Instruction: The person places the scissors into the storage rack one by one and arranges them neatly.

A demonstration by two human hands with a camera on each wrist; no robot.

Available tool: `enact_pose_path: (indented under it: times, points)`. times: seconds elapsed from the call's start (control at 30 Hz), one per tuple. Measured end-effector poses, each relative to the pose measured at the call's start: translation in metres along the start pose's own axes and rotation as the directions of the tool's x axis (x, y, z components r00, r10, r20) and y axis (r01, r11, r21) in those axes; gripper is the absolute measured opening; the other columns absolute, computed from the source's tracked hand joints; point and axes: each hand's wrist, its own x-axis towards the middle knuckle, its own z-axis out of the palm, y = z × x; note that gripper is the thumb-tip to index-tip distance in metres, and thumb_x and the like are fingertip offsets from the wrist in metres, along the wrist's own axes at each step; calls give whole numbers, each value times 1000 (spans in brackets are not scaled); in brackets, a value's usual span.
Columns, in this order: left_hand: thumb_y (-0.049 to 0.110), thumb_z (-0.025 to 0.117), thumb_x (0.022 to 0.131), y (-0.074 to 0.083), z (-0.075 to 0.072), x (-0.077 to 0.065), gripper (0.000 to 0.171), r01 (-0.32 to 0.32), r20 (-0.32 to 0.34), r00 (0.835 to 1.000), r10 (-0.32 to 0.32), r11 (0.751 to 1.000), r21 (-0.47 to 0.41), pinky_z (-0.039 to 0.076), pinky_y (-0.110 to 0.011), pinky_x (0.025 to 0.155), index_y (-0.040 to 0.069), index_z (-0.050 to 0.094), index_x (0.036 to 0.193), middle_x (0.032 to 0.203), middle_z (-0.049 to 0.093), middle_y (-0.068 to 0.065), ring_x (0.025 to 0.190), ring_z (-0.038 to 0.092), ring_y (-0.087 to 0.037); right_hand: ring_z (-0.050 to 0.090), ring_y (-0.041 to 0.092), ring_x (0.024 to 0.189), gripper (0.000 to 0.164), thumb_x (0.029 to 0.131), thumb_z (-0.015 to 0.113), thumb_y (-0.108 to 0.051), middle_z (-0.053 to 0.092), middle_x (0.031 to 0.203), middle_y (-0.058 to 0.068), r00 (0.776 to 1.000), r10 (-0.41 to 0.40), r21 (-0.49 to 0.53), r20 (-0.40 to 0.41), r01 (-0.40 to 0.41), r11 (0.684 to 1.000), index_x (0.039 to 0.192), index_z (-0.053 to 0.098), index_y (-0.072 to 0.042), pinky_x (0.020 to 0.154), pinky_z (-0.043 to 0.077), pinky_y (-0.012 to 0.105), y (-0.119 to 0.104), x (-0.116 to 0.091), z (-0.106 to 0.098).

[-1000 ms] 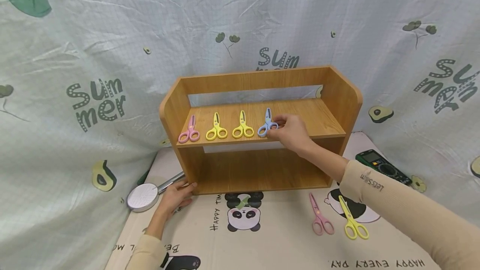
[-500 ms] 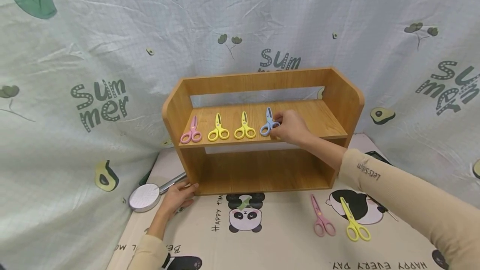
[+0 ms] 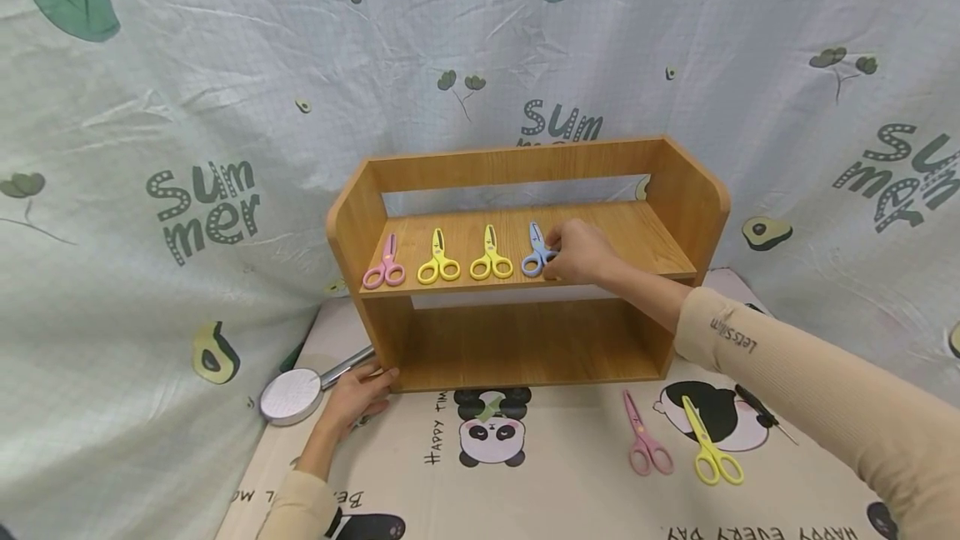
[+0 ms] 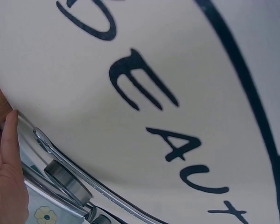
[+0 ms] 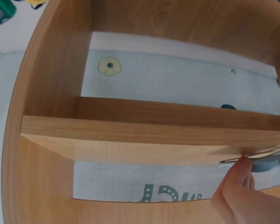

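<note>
Head view first: right hand [image 3: 581,252] is pinching the blue plastic-handled scissors [image 3: 537,258] by a loop, fingers closed in. They're lying on the upper board of the brown two-tier wooden shelf unit [image 3: 525,163], fourth in a row after pink-handled scissors [image 3: 388,258] and two yellow-handled pairs [image 3: 438,258] [image 3: 491,257]. Compared with half a second ago, the blue tip has swung slightly left and the pair sits nearer the front edge, so I'd call it fine-tuning the row, nearly there but not released. Another pink pair [image 3: 639,433] and yellow pair [image 3: 703,438] lie on the printed cream tabletop [image 3: 555,473], so probably not finished.

Left wrist: left hand [image 4: 8,177] has its index finger pretty straight, touching the unit's bottom corner, not gripping anything I can see. Maybe steadying it? Shiny metal tool [image 4: 95,183] beside it.

Right wrist: thumb and finger around a blue loop at the board's edge; blades mostly hidden.
</note>
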Motion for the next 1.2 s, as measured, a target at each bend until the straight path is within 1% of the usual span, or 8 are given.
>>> enact_pose_path:
  times: [0.13, 0.27, 0.33, 0.53, 0.73, 0.97, 1.2]
  points:
    - [27, 68, 102, -1, 1, 1, 64, 1, -7, 1000, -1, 1000, 1, 61, -51, 99, -5, 46, 152, 150, 51, -34, 134, 58, -48, 66, 37, 117, 49, 82, 83, -8, 71, 126, 27, 1000, -6, -4, 23, 6, 1000, 124, 65, 10, 102, 55, 50, 0, 0, -3]
    - [27, 68, 101, -2, 1, 2, 64, 1, -10, 1000, -1, 1000, 0, 61, -51, 98, -5, 46, 152, 149, 52, -34, 133, 59, -47, 63, 36, 112, 49, 82, 85, -10, 69, 127, 27, 1000, -13, -20, 27, 14, 1000, 122, 66, 10, 100, 54, 49, 1, 1, -6]
    - [27, 68, 102, -2, 2, 2, 64, -3, -8, 1000, 3, 1000, 0, 61, -51, 98, -5, 46, 152, 149, 53, -34, 133, 59, -47, 61, 33, 109, 48, 82, 86, -10, 69, 127, 26, 1000, -10, -25, 27, 11, 1000, 121, 66, 10, 98, 54, 47, 0, 1, -6]
    - [26, 67, 102, -1, 3, 0, 63, -6, -11, 1000, 6, 1000, 11, 61, -51, 98, -6, 45, 153, 148, 53, -34, 132, 59, -48, 58, 28, 98, 47, 81, 88, -12, 70, 119, 22, 999, -1, -49, 33, 3, 999, 118, 68, 9, 88, 51, 40, -1, 2, -7]
    - [25, 67, 102, -1, 3, -1, 63, -10, -12, 1000, 10, 1000, -6, 61, -52, 99, -7, 45, 152, 147, 53, -35, 132, 59, -48, 56, 26, 94, 48, 80, 89, -12, 70, 113, 20, 999, 7, -59, 40, -4, 998, 118, 68, 8, 83, 48, 35, -1, 2, -8]
    - [25, 68, 101, 0, 3, -1, 63, -4, -17, 1000, 4, 1000, -13, 61, -51, 98, -7, 46, 151, 146, 54, -36, 132, 59, -48, 59, 27, 99, 47, 81, 88, -12, 70, 116, 21, 999, 12, -38, 46, -10, 999, 119, 67, 8, 89, 51, 39, -1, 1, -8]
    - [28, 69, 101, 0, 2, -1, 65, -1, -19, 1000, 1, 1000, -3, 61, -50, 97, -6, 46, 152, 148, 53, -35, 132, 59, -48, 63, 31, 104, 50, 81, 87, -11, 71, 118, 23, 999, -15, -20, 49, 16, 1000, 121, 66, 9, 93, 54, 43, 1, -1, -8]
